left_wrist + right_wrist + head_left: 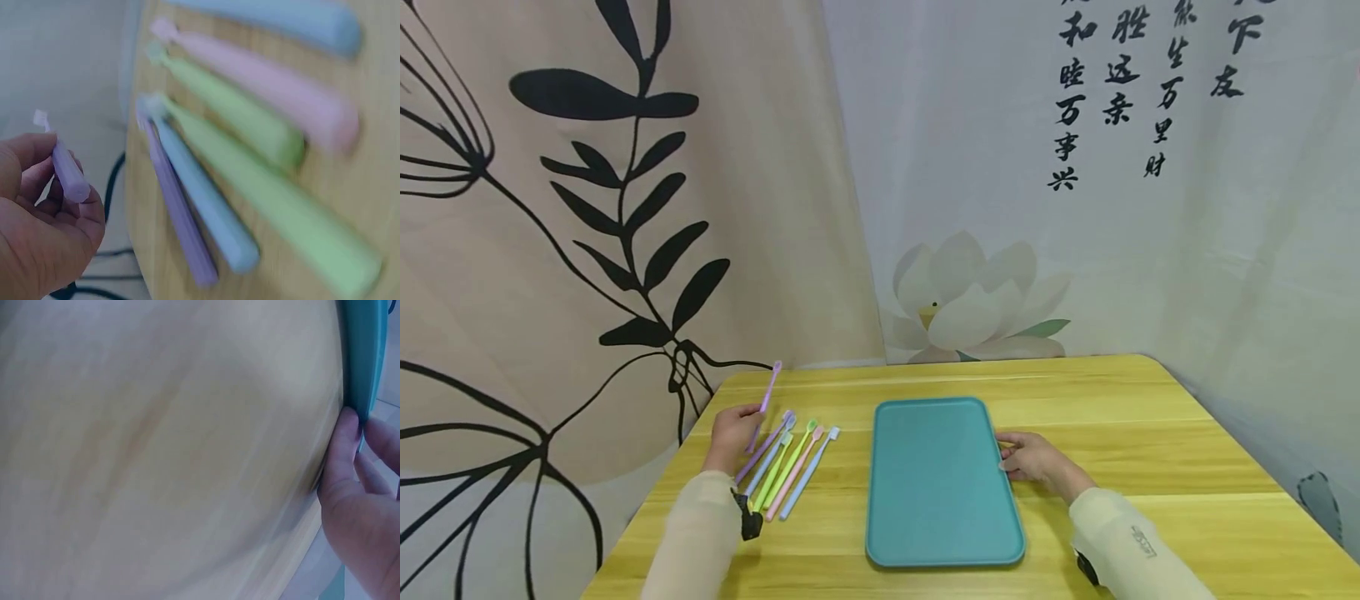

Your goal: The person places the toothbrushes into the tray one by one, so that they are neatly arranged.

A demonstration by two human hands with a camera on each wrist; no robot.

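Note:
My left hand (734, 435) pinches a light purple toothbrush (70, 169) between thumb and fingers, its head pointing up and away. Just right of that hand, several more toothbrushes lie side by side on the table: a purple one (178, 212), blue ones, green ones (269, 194) and a pink one (794, 473). A rectangular teal tray (943, 483) lies flat in the middle of the table, its surface bare. At the tray's right edge my right hand (1037, 461) grips the rim with thumb and fingers, as the right wrist view also shows (365, 506).
The yellow wood-grain table (1150, 467) reaches back to a hanging cloth (760, 208) with printed black plants, a pale flower and dark writing. Its left edge runs close beside my left arm. A dark band sits on each wrist.

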